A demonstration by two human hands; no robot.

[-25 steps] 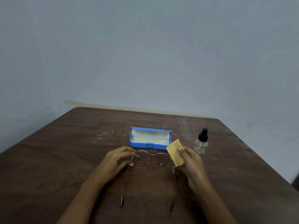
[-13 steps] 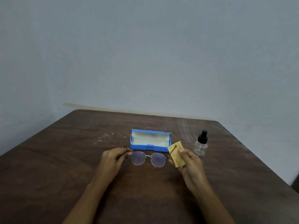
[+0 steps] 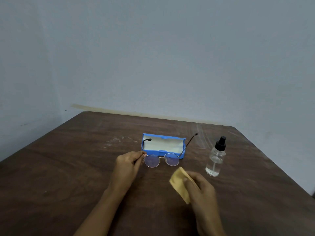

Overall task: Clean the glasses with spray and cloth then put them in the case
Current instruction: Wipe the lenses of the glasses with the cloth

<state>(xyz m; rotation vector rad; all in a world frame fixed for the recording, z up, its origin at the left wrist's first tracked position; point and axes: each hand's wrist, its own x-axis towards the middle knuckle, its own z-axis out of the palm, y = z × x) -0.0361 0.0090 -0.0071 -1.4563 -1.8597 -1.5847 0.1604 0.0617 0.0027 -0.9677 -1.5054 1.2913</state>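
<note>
**Glasses held up at the case, cloth in the other hand**

Left hand (image 3: 131, 160): fingers pinched on the left corner of the round wire-rimmed glasses (image 3: 161, 160), at the hinge. Glasses are off the table, lenses facing the wearer, both temples unfolded and pointing away, their dark tips up over the case. Right temple angles out past the case's right end.

Blue glasses case (image 3: 163, 146): open, pale lining showing, just behind the glasses on the brown wooden table (image 3: 68, 167).

Right hand (image 3: 201, 186): fingers closed on a folded yellow cleaning cloth (image 3: 180, 184), nearer the wearer than the glasses and clear of them. Hand and cloth are blurred.

Spray bottle (image 3: 215, 159): clear, black pump top, upright on the table right of the case, untouched by either hand.
</note>
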